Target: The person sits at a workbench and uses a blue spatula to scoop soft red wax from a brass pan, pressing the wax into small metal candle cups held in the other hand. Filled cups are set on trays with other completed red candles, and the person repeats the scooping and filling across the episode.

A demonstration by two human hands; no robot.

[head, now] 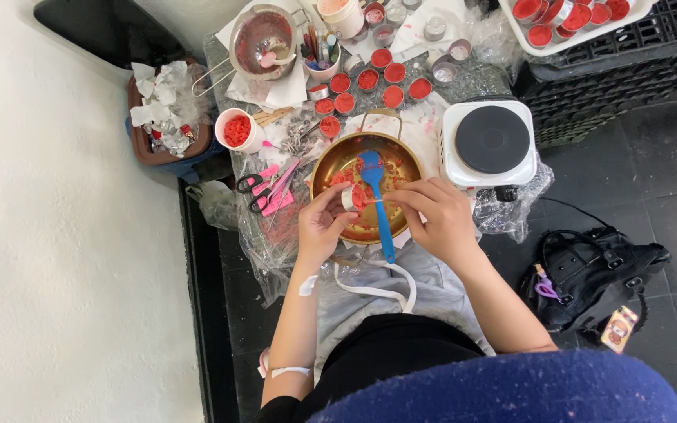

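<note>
Presently, the left hand point(320, 227) has its grip clamped on a small round tin point(349, 197), held over the brass pot point(367, 186). The right hand point(436, 219) has fingertips pinched together at the tin's red contents, just beside a blue spatula point(377, 200) resting in the pot. An electric hotplate point(489, 142) stands on the worktop point(432, 117) just right of the pot.

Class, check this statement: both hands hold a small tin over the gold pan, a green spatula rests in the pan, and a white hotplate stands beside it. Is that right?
Not quite: the spatula is blue, not green, as the head view shows. The rest holds: the left hand and right hand hold a small tin over the gold pan, with the white hotplate beside it.
</note>
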